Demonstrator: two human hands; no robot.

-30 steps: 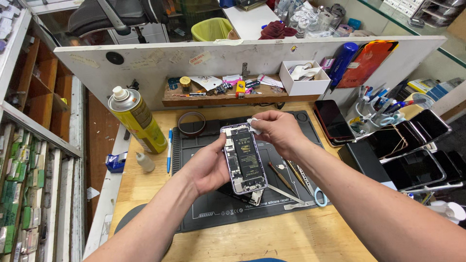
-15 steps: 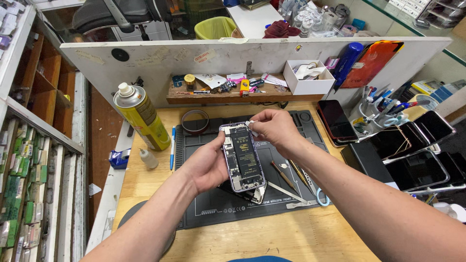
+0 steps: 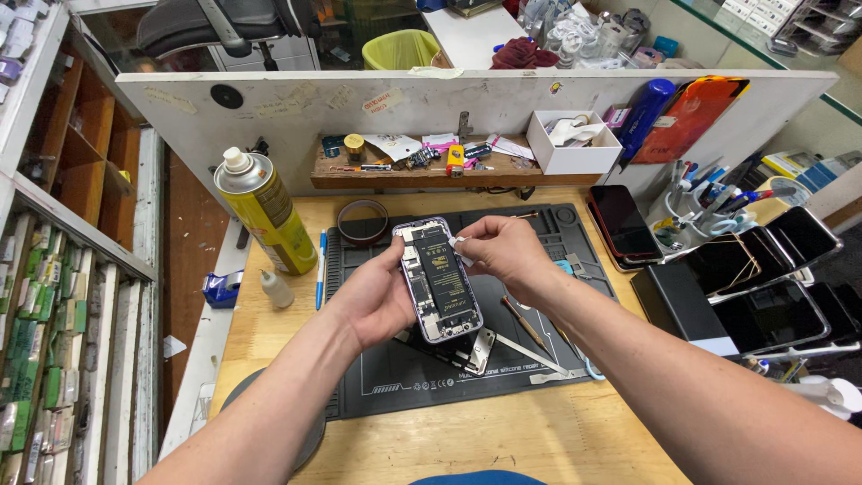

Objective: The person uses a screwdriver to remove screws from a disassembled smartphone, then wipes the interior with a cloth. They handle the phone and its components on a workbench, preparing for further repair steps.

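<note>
My left hand (image 3: 375, 299) holds an opened smartphone body (image 3: 439, 279) from its left side, insides with a black battery facing up, above a dark repair mat (image 3: 359, 386). My right hand (image 3: 501, 252) rests at the phone's upper right edge, with thumb and forefinger pinching a small white piece (image 3: 459, 242) against it. Under the phone lies another dark phone part (image 3: 462, 346) on the mat.
A yellow spray can (image 3: 267, 212), small white bottle (image 3: 277, 289) and blue pen (image 3: 320, 268) stand left of the mat. A tape ring (image 3: 362, 221) lies behind it. Thin tools (image 3: 530, 328) lie on the mat at right. Phones (image 3: 623, 224) and screens (image 3: 777, 310) crowd the right side.
Both hands and the phone stay almost in place; the view has shifted slightly. My right fingers keep working at the phone's top right corner.
</note>
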